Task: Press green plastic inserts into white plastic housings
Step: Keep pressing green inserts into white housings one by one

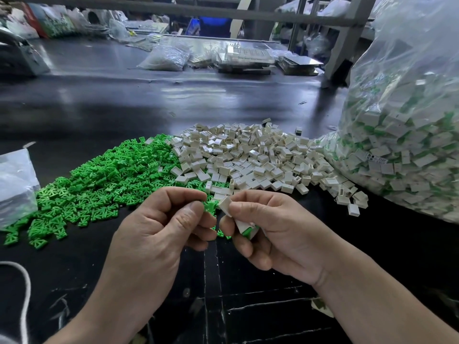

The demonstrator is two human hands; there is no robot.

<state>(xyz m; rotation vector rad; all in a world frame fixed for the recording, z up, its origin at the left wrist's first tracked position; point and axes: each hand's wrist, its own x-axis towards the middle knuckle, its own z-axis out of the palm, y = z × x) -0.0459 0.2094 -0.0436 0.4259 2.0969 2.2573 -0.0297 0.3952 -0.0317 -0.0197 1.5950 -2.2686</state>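
Closest to me, the left hand (159,229) pinches one small green plastic insert (208,209) between its thumb and first finger. The right hand (273,232) pinches one small white plastic housing (225,206) with its thumb and fingertips. The two parts are just beside each other, but the green one is not inside the white one yet. The curled fingers of the right hand also hold a white-and-green piece (246,230) in the palm.

I think this is the lining-up step. Next I need the open side of the white housing to face the green insert. Then the insert must slide in straight and get a firm push until it sits all the way in. I cannot see the open side from here, so I cannot tell if it faces the right way.

Both hands hang over the black table top (248,306). A white cord (26,289) lies at its left edge.

A bit farther off, a heap of loose green inserts (99,175) lies on the left. A heap of loose white housings (248,157) lies on the right, and the two heaps touch. A small clear bag (15,184) sits at the far left. A big clear plastic bag (409,145) on the right looks full of done pieces.

Far back, flat clear trays (243,55) lie on the table.
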